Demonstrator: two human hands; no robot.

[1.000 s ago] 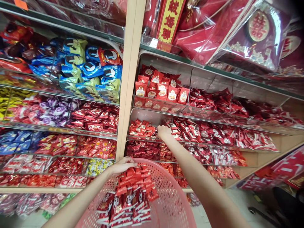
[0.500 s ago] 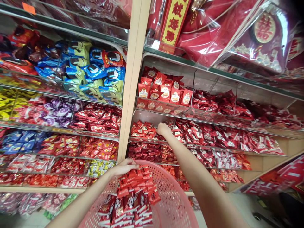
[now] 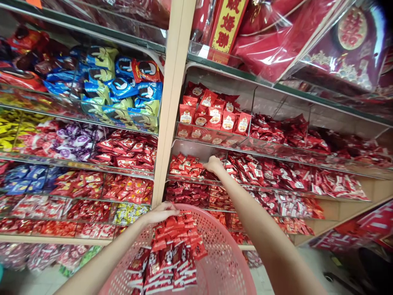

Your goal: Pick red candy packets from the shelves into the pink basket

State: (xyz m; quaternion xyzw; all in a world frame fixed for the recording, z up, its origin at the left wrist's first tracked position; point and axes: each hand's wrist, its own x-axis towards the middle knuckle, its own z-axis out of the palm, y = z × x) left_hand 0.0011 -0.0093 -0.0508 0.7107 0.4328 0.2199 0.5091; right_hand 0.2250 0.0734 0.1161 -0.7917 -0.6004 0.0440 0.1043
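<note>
Pale wood shelving point(image 3: 172, 102) runs out of view left and right. Near, a pink basket point(image 3: 229, 250) is cut off below. The left hand point(image 3: 162, 213) grips its far rim; the right hand point(image 3: 214, 164) is in a far bin point(image 3: 192, 148), fingers hidden, so I cannot tell its grasp. Red packets point(image 3: 176, 235) lie left in the basket.

The left-hand grip point(image 3: 161, 213) holds the rim of a perforated pink basket point(image 3: 225, 250) containing red packets point(image 3: 175, 250). The right-hand grip point(image 3: 215, 164) is inside a shelf compartment point(image 3: 198, 148), beside red sachets point(image 3: 186, 166).
</note>
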